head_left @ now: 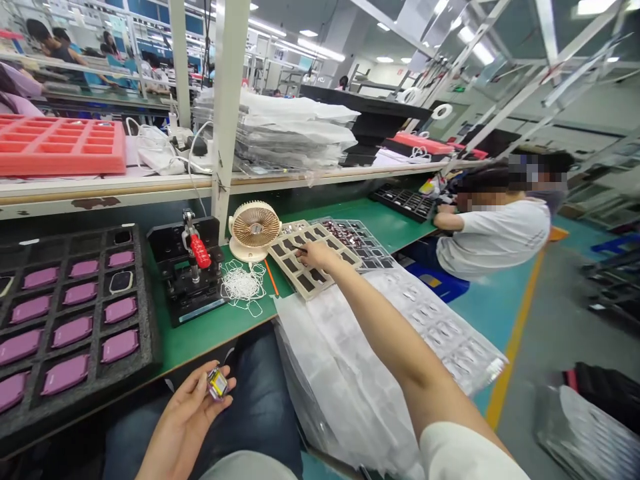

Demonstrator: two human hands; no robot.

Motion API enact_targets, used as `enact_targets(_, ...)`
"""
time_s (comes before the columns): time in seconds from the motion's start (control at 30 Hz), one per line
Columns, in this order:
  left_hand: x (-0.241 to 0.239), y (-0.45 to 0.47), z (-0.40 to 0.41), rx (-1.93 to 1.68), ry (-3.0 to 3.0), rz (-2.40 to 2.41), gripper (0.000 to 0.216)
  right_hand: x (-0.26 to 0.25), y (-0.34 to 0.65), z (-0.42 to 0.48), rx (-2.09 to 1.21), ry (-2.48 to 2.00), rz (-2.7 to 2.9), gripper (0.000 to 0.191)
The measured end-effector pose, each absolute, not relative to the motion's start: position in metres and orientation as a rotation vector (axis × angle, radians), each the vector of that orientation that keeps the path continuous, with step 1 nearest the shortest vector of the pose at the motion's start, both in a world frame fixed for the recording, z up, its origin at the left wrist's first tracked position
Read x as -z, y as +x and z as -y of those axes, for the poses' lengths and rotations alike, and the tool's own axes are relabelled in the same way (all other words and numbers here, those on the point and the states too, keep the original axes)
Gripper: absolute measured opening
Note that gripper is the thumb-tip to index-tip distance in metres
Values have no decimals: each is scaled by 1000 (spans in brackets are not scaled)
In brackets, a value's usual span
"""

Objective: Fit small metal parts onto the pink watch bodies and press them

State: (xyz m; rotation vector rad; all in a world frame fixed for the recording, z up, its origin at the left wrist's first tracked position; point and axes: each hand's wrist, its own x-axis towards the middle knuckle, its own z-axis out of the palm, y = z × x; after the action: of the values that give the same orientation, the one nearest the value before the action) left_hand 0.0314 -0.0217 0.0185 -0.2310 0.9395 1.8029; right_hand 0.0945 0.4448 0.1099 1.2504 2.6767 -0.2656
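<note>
Low over my lap, my left hand (pixel 193 407) holds a small open electronic device (pixel 218 384) with a yellow and silver inside, gripped between thumb and fingers. My right arm stretches forward across the bench. At its end, my right hand (pixel 316 256) is over a cream tray (pixel 311 293) with dark pieces in its compartments. Its fingers are drawn together at one compartment; what they pinch, if anything, is too small to make out. A cream desk fan (pixel 256 230) stands just left of that tray. Beside the fan lies a heap of white thin loops (pixel 243 283).
A black foam tray (pixel 145 313) of purple cases fills the left side. Next to it stands a black clamp fixture with a red handle (pixel 200 251). Plastic sheeting (pixel 345 360) hangs off the bench front. A co-worker (pixel 493 230) sits farther right.
</note>
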Motion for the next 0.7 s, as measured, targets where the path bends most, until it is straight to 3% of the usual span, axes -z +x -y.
enact_targets(0.27,-21,26,14,-1834,-279,-958,55,-131,112,-449,344,1200,-2888,23)
enact_targets(0.4,-36,26,3,-1920,-200,-904,51,-135,132,-396,480,1147,-3029,33)
enact_targets(0.47,-44,26,-3,-1977,-183,-910,43,-130,142,-349,749,1027,-3062,31)
enact_targets(0.53,-50,28,-9,-2045,-148,-932,35,-121,151,-291,1415,866,-2939,33)
enact_targets(0.63,-55,32,-13,-2135,-58,-984,28,-106,156,-206,2163,817,-2413,39)
enact_targets(0.7,-55,36,-12,-2174,3,-1044,30,-97,152,-163,2415,907,-2082,41)
